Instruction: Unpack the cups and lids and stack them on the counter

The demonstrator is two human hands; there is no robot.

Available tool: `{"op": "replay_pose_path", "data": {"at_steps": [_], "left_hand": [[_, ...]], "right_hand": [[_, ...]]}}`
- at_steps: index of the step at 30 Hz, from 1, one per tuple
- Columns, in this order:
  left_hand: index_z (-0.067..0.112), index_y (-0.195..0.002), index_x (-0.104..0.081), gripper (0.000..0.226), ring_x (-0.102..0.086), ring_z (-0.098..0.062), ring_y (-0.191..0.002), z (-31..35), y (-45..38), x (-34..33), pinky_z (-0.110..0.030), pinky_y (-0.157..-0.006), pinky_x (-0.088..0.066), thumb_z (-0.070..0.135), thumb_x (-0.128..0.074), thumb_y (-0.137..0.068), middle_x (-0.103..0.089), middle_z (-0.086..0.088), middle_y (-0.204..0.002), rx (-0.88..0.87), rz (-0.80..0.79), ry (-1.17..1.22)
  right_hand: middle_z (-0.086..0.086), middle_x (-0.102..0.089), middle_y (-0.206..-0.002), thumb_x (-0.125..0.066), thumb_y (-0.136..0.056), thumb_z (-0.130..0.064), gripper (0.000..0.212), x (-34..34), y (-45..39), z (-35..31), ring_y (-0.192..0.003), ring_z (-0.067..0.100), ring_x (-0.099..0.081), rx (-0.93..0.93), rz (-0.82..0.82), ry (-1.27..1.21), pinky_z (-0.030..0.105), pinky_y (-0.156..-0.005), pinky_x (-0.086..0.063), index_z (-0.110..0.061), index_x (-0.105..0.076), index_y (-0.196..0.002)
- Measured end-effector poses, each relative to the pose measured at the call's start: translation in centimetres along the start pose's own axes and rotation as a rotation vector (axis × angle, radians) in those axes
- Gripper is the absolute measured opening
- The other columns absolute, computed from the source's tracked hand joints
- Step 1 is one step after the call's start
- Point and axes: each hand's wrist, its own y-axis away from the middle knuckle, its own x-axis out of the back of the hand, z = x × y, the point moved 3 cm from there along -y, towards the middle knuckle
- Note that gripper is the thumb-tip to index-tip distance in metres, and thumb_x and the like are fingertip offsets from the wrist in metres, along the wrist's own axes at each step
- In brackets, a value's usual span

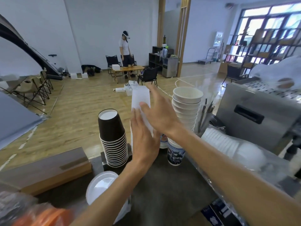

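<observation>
White plastic lids (101, 186) lie nearest on the dark bench (171, 190), in front of the tall white stack of cups (140, 101). Both hands press that stack with fingers straight: the left hand (144, 141) flat against its lower part, the right hand (160, 113) higher up. Just left of it stand black cups (112, 136), upside down; just right, a printed cup (175, 154) and, behind, cream bowls (187, 106).

Both hands (145, 137) press a white cup stack (140, 98).
</observation>
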Motion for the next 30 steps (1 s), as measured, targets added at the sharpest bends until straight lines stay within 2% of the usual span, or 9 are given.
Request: {"op": "replay_pose_path", "data": {"at_steps": [3, 6, 9, 13, 16, 20, 24, 27, 30], "left_hand": [[0.012, -0.149, -0.034, 0.062, -0.043, -0.015, -0.136, 0.6, 3.4, -0.8, -0.032, -0.114, -0.038, 0.018, -0.063, -0.094, -0.045, -0.004, -0.144, -0.106, -0.035, 0.128], [0.017, -0.146, -0.038, 0.063, -0.05, -0.014, -0.126, -1.2, 4.8, -4.2, -0.04, -0.105, -0.046, 0.021, -0.068, -0.09, -0.052, 0.0, -0.135, -0.019, -0.222, 0.117], [0.025, -0.152, -0.024, 0.089, -0.043, -0.015, -0.137, -2.4, 5.0, -7.8, -0.037, -0.113, -0.041, 0.037, -0.078, -0.082, -0.043, 0.0, -0.149, 0.081, -0.352, 0.099], [0.027, -0.148, -0.028, 0.103, -0.05, -0.016, -0.135, -3.4, 4.9, -11.2, -0.034, -0.107, -0.047, 0.049, -0.085, -0.066, -0.05, 0.006, -0.148, 0.222, -0.394, 0.179], [0.024, -0.144, -0.035, 0.098, -0.055, -0.018, -0.13, -3.6, 4.7, -12.4, -0.034, -0.102, -0.05, 0.045, -0.088, -0.064, -0.056, 0.007, -0.143, 0.272, -0.368, 0.221], [0.041, -0.129, -0.042, 0.08, -0.06, -0.011, -0.12, -3.1, 4.8, -12.4, -0.026, -0.093, -0.048, 0.045, -0.088, -0.063, -0.062, 0.016, -0.13, 0.287, -0.334, 0.214], [0.036, -0.139, -0.043, 0.088, -0.055, -0.004, -0.112, -2.6, 5.0, -11.8, -0.017, -0.094, -0.039, 0.052, -0.085, -0.063, -0.058, 0.017, -0.128, 0.288, -0.343, 0.122], [0.026, -0.139, -0.048, 0.085, -0.058, -0.013, -0.112, -1.5, 5.1, -10.1, -0.026, -0.098, -0.048, 0.05, -0.082, -0.065, -0.059, 0.004, -0.127, 0.248, -0.31, 0.098], [0.031, -0.122, -0.059, 0.071, -0.066, -0.008, -0.096, 0.6, 4.4, -7.7, -0.035, -0.087, -0.059, 0.056, -0.077, -0.058, -0.066, 0.012, -0.108, 0.206, -0.272, 0.105]], "right_hand": [[0.002, -0.063, -0.132, -0.062, -0.096, -0.016, 0.034, 3.9, 2.7, -0.7, -0.124, 0.015, -0.054, 0.242, 0.149, 0.129, 0.032, -0.106, -0.045, -0.013, -0.062, -0.13], [0.007, -0.065, -0.127, -0.068, -0.089, -0.014, 0.03, 6.8, 3.1, 0.8, -0.129, 0.025, -0.05, 0.316, 0.31, 0.493, 0.039, -0.108, -0.04, -0.014, -0.069, -0.119], [0.01, -0.051, -0.146, -0.063, -0.092, -0.025, 0.042, 7.2, 2.4, 3.2, -0.14, 0.033, -0.038, 0.125, 0.176, 0.772, 0.051, -0.114, -0.035, -0.023, -0.059, -0.134], [0.007, -0.05, -0.144, -0.059, -0.096, -0.033, 0.05, 7.3, 2.7, 5.2, -0.136, 0.031, -0.041, 0.068, 0.113, 0.733, 0.046, -0.104, -0.045, -0.027, -0.045, -0.143], [0.006, -0.045, -0.147, -0.056, -0.098, -0.035, 0.052, 8.0, 2.6, 5.9, -0.139, 0.03, -0.036, 0.081, 0.087, 0.722, 0.045, -0.108, -0.043, -0.03, -0.039, -0.146], [0.005, -0.03, -0.158, -0.05, -0.1, -0.031, 0.059, 10.9, 2.2, 7.6, -0.146, 0.027, -0.027, 0.103, -0.013, 0.655, 0.047, -0.113, -0.039, -0.035, -0.025, -0.154], [0.001, -0.016, -0.164, -0.049, -0.098, -0.03, 0.058, 13.7, 1.8, 9.8, -0.147, 0.026, -0.022, 0.141, -0.09, 0.623, 0.053, -0.112, -0.041, -0.038, -0.031, -0.152], [-0.002, 0.0, -0.167, -0.056, -0.095, -0.024, 0.07, 15.0, 1.0, 11.6, -0.151, 0.028, -0.015, 0.136, -0.147, 0.667, 0.054, -0.114, -0.039, -0.038, -0.024, -0.156], [-0.002, 0.02, -0.165, -0.071, -0.086, -0.015, 0.1, 15.8, -0.1, 13.7, -0.152, 0.033, -0.006, 0.114, -0.214, 0.851, 0.053, -0.117, -0.035, -0.035, -0.005, -0.158]]}}
